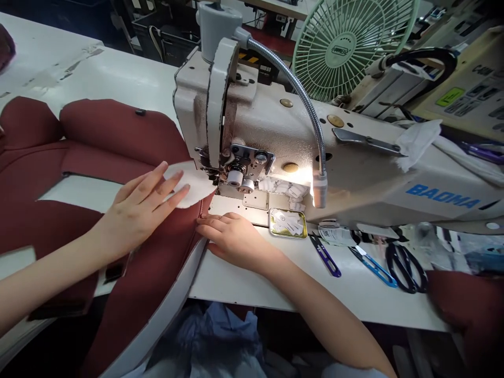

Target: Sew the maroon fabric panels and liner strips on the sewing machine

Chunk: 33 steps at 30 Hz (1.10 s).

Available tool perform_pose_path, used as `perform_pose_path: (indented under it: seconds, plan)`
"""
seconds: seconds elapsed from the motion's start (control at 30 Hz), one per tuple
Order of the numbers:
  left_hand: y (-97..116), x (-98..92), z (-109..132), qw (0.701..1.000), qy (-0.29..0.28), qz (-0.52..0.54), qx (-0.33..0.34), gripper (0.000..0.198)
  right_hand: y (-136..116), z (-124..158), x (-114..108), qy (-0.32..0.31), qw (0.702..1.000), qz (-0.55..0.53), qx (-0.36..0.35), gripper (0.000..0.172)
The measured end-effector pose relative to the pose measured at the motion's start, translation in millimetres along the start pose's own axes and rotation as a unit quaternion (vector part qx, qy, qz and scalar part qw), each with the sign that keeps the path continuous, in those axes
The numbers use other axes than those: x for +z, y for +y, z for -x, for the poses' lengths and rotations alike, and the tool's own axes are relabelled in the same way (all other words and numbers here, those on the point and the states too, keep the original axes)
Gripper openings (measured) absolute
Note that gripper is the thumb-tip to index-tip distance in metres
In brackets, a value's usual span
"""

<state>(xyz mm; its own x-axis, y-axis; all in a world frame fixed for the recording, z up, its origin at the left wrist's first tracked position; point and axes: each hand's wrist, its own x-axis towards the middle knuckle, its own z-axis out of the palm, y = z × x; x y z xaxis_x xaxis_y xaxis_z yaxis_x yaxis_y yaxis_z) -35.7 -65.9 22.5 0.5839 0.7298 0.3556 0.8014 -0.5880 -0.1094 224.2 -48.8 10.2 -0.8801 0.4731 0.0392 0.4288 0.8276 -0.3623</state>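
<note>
A dark red seat cover (149, 283) with stitched seams lies across the left of the table and runs under the sewing machine's head (236, 173). My left hand (137, 210) rests on it with fingers spread, their tips over a white rounded piece of backing (192, 184) beside the needle area. Just in front of the presser foot, my right hand (228, 231) has its fingers closed on the cover's right edge at the seam. A pale strip (165, 310) runs along that edge towards my lap. The needle itself is hidden.
On the table right of my hand are a small tin of labels (287, 223), purple thread snips (325, 256), blue thread snips (376, 266) and black-handled scissors (406, 268). A bendable lamp (319, 189) hangs by the machine arm. Behind stands a green fan (346, 47).
</note>
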Motion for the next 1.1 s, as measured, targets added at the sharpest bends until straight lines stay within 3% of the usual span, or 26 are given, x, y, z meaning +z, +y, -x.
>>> perform_pose_path:
  seconds: [0.1,0.17,0.27,0.33,0.53,0.67,0.87,1.1]
  plan:
    - [-3,-0.4,-3,0.997,-0.035,0.065,0.025,0.061,3,-1,1,0.005,1.000,-0.008,-0.009,0.025]
    - [-4,5.6,-7,0.987,-0.112,0.112,0.026,0.054,5,-2,2,0.004,1.000,0.003,-0.021,0.015]
    - [-2,17.9,-17,0.958,-0.238,0.158,-0.005,0.054,5,-1,2,0.014,0.999,0.027,-0.033,0.015]
    - [1,22.2,-26,0.947,-0.274,0.165,-0.044,0.062,4,0,1,0.020,0.998,0.040,-0.041,0.016]
    - [16,22.3,-50,0.944,-0.307,0.101,-0.070,0.039,12,-2,4,0.026,0.997,0.060,-0.033,0.016]
    - [21,28.6,-59,0.953,-0.290,0.043,-0.077,0.038,21,-3,6,0.046,0.997,0.065,-0.021,0.018]
    - [13,34.0,-67,0.963,-0.263,0.021,-0.058,0.036,25,-2,0,0.053,0.996,0.072,0.009,0.014]
    - [18,29.4,-84,0.960,-0.271,0.059,-0.047,0.026,31,-6,-5,0.017,0.998,0.066,0.015,0.036]
